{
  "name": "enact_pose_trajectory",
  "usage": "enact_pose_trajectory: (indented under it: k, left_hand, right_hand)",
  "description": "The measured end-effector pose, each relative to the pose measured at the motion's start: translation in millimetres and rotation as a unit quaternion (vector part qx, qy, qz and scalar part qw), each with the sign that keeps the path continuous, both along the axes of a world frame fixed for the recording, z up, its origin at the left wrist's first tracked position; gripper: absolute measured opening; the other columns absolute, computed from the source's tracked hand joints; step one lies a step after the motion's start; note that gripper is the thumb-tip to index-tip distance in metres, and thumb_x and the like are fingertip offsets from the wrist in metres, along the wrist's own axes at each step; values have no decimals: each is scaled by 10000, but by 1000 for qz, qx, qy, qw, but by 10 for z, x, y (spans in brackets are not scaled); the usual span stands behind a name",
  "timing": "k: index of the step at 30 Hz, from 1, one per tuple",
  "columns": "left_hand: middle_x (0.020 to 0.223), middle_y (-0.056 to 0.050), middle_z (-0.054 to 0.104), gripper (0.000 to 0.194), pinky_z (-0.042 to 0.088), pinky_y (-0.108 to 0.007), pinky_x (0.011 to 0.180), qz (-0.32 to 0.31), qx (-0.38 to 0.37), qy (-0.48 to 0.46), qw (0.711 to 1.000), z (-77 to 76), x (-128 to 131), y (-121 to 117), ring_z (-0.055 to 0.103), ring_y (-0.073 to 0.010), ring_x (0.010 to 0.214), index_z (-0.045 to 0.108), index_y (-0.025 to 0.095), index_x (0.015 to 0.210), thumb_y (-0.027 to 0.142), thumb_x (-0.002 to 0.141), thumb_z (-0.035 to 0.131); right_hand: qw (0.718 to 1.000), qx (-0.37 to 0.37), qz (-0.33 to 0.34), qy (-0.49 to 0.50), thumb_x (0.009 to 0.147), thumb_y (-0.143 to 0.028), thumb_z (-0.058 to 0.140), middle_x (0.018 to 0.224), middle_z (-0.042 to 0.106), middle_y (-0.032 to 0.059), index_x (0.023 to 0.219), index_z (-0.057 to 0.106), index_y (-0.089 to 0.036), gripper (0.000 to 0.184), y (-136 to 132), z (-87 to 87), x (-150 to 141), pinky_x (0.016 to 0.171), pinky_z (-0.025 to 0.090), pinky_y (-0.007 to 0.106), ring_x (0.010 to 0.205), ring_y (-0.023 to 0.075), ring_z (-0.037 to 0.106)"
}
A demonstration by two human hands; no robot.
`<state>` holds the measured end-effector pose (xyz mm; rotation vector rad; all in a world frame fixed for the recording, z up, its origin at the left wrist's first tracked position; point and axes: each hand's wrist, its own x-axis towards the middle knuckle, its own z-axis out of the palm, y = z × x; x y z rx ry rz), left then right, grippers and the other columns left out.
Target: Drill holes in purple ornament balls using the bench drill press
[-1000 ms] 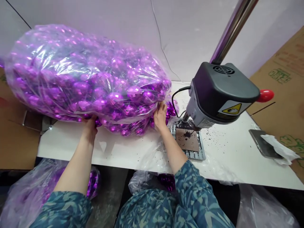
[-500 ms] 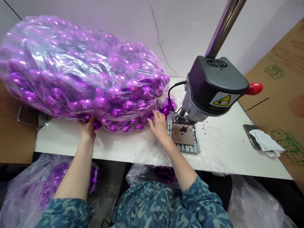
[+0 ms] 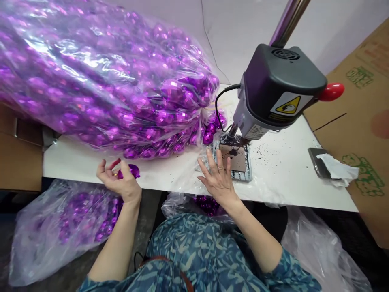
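A big clear plastic bag (image 3: 100, 81) stuffed with shiny purple faceted balls lies on the white table (image 3: 288, 178), its open mouth toward the drill press. My left hand (image 3: 117, 180) is at the table's front edge, palm up, fingers curled round one purple ball (image 3: 131, 170). My right hand (image 3: 218, 178) hovers open with fingers spread, just in front of the drill press's base plate (image 3: 234, 161). Several loose purple balls (image 3: 212, 127) spill from the bag's mouth beside the plate.
A small bench drill press (image 3: 278, 91) on a steel column stands at the right, dark shavings scattered around it. A phone with a tissue (image 3: 330, 168) lies farther right. Cardboard boxes flank both sides. A second bag of purple balls (image 3: 73, 219) lies on the floor.
Both hands have drawn back from the bag toward me. The left hand now holds a single purple ball; the right hand has opened near the base plate.
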<state>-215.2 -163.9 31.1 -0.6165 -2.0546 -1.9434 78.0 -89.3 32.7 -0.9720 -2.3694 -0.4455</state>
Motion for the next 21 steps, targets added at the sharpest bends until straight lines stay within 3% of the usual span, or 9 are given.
enact_pose_trajectory:
  k: [5, 10, 13, 15, 17, 18, 21]
  left_hand:
    - [1072, -79, 721, 533, 573, -330, 860, -97, 40, 37, 994, 61, 335, 69, 716, -187, 915, 535, 171, 1330, 318, 859, 738]
    - [893, -9, 733, 425, 568, -317, 925, -181, 49, -35, 982, 152, 663, 73, 741, -160, 878, 564, 187, 1285, 325, 914, 717]
    - [835, 9, 747, 421, 568, -277, 854, -241, 47, -113, 963, 241, 815, 41, 740, -150, 826, 589, 206, 1251, 342, 890, 758]
    - [807, 9, 751, 428, 556, -236, 762, -269, 56, -189, 943, 318, 887, 40, 735, -146, 784, 618, 209, 1202, 365, 847, 800]
    - [787, -3, 751, 406, 544, -215, 670, -298, 47, -312, 901, 413, 942, 68, 723, -148, 722, 642, 204, 1140, 402, 831, 815]
    - [785, -15, 752, 382, 548, -220, 643, -317, 30, -391, 863, 466, 968, 90, 719, -153, 695, 650, 198, 1112, 420, 843, 806]
    - [841, -87, 767, 298, 605, -284, 648, -377, -25, -594, 710, 613, 1073, 171, 735, -185, 696, 669, 169, 1071, 436, 943, 699]
  right_hand:
    - [999, 35, -25, -26, 937, -523, 602, 1812, -64, 111, 1703, 150, -226, 938, -103, -3, 154, 1428, -61, 613, 1733, 291, -181]
    - [997, 50, -42, -40, 951, -510, 580, 1811, 104, 118, 1685, 236, -215, 862, -156, 38, 269, 1414, 89, 651, 1731, 334, -101]
    - [997, 64, -39, -36, 936, -494, 616, 1740, 312, 137, 1644, 348, -214, 807, -174, 66, 337, 1360, 254, 644, 1676, 379, 145]
    - [997, 70, -28, -23, 928, -468, 640, 1592, 493, 157, 1608, 411, -230, 756, -176, 64, 387, 1262, 419, 556, 1508, 325, 405]
    - [997, 69, -14, -2, 928, -428, 658, 1350, 624, 151, 1555, 472, -228, 684, -170, 52, 442, 1080, 538, 400, 1237, 217, 552]
    - [998, 68, -8, 10, 928, -408, 664, 1226, 648, 133, 1521, 501, -216, 644, -166, 45, 474, 980, 554, 329, 1113, 169, 565]
    - [997, 64, -3, 49, 940, -374, 661, 1051, 631, 71, 1423, 556, -170, 535, -159, 18, 597, 816, 538, 231, 941, 93, 549]
